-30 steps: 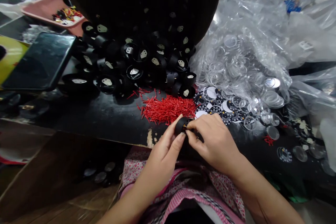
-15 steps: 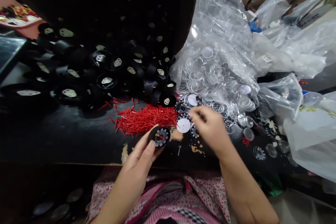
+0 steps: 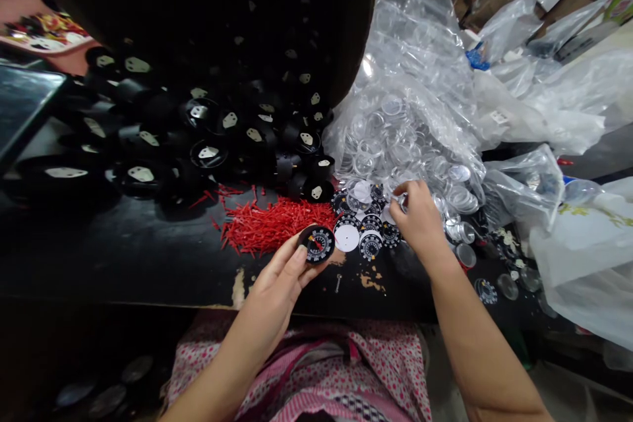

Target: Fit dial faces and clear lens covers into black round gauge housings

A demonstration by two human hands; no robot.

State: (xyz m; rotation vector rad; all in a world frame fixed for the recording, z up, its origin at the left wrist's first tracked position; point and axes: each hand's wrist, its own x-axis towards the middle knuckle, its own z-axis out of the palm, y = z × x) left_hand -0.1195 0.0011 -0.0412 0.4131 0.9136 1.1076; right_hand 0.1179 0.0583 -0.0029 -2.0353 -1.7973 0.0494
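My left hand (image 3: 284, 270) is wrapped around a round black gauge (image 3: 318, 244), tilted so its dial faces up; the dial has white markings and a red pointer. Over the right side of the table, my right hand (image 3: 418, 219) has its thumb and forefinger curled at the edge of a heap of clear plastic discs (image 3: 400, 142). What lies between those fingertips, if anything, cannot be made out. Below it are several printed black dial plates (image 3: 370, 245) and a blank white disc (image 3: 347, 238). A pile of red pointers (image 3: 277, 225) lies just beyond the gauge.
Many black gauge housings (image 3: 208, 153) crowd the back left, under a large dark container (image 3: 222, 6). A pink basket (image 3: 64, 56) holds small parts at far left. Plastic bags (image 3: 544, 112) cover the right side. A small metal piece (image 3: 338, 283) lies near the table's front edge.
My right hand has moved right, from above the dial plates to the edge of the clear discs. My left hand has shifted slightly right and up, still holding the gauge.
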